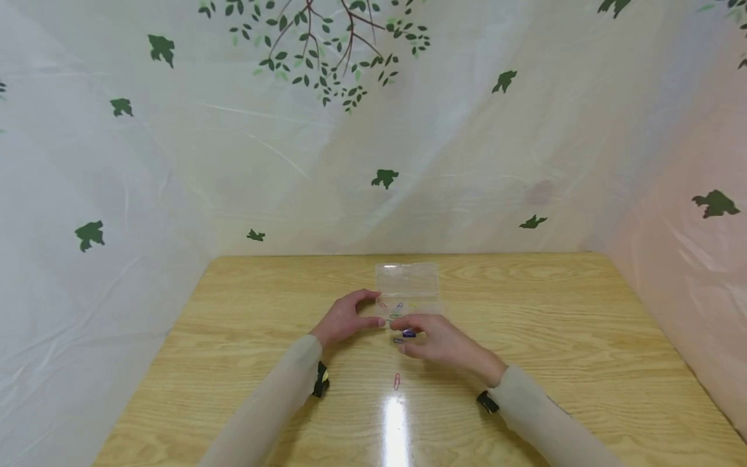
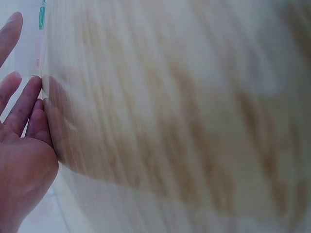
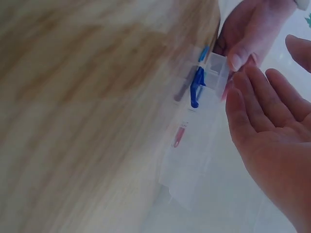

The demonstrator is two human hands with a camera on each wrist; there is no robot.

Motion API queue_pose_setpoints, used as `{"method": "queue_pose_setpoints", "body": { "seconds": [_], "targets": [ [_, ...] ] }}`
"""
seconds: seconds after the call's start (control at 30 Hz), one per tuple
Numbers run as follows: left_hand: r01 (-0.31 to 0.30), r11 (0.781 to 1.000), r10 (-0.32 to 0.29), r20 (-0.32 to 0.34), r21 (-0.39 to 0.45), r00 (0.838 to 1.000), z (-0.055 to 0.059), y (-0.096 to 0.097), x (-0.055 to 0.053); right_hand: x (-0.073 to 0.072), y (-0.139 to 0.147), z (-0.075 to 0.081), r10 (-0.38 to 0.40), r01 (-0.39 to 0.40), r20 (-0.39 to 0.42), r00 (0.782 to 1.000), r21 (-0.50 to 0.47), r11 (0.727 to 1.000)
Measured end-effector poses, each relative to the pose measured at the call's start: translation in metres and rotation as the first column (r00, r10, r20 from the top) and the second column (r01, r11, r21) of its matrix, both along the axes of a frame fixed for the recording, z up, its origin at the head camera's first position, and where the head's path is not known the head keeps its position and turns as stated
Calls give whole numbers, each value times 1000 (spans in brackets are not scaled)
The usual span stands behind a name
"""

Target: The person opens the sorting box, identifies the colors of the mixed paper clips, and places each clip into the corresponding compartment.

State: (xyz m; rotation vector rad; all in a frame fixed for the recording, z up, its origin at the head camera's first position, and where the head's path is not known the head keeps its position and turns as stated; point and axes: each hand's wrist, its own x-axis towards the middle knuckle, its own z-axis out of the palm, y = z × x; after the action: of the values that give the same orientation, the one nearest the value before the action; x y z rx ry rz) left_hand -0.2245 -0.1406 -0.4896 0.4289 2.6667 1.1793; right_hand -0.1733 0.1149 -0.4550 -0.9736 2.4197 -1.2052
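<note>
A clear plastic box [image 1: 406, 280] lies on the table with its lid raised at the back. Small red, blue, green and yellow paper clips [image 1: 399, 305] show in its compartments. My left hand [image 1: 345, 318] holds the box at its left side, thumb at the front corner and fingers farther back. My right hand [image 1: 438, 340] hovers at the box's front edge, its fingers extended and holding nothing visible. Under it are a dark blue clip [image 1: 409, 333] and a smaller bluish paper clip [image 1: 399, 340], both partly hidden. A pink paper clip [image 1: 397, 381] lies nearer me on the table.
The wooden table [image 1: 262, 285] extends to both sides, with a bright light reflection [image 1: 395, 428] near the front. A pale curtain [image 1: 327, 194] with leaf and bird prints closes off the back and sides. Each wrist wears a black strap [image 1: 321, 380].
</note>
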Motion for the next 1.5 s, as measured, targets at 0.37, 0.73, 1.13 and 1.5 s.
{"method": "queue_pose_setpoints", "body": {
  "seconds": [0.37,0.73,1.13,1.5],
  "targets": [
    [3,1000,-3,-1,10,1000,1,-1,2,2,-1,-5,61,-61,3,998,104,993],
    [18,1000,-18,4,9,1000,1,-2,2,2,-1,-6,65,-59,-30,997,184,981],
    [3,1000,-3,14,1,1000,2,0,4,5,14,-8,62,-51,-69,996,152,987],
    [-7,1000,8,16,-7,1000,3,1,5,4,15,-9,-35,61,-187,982,137,989]
  ]
}}
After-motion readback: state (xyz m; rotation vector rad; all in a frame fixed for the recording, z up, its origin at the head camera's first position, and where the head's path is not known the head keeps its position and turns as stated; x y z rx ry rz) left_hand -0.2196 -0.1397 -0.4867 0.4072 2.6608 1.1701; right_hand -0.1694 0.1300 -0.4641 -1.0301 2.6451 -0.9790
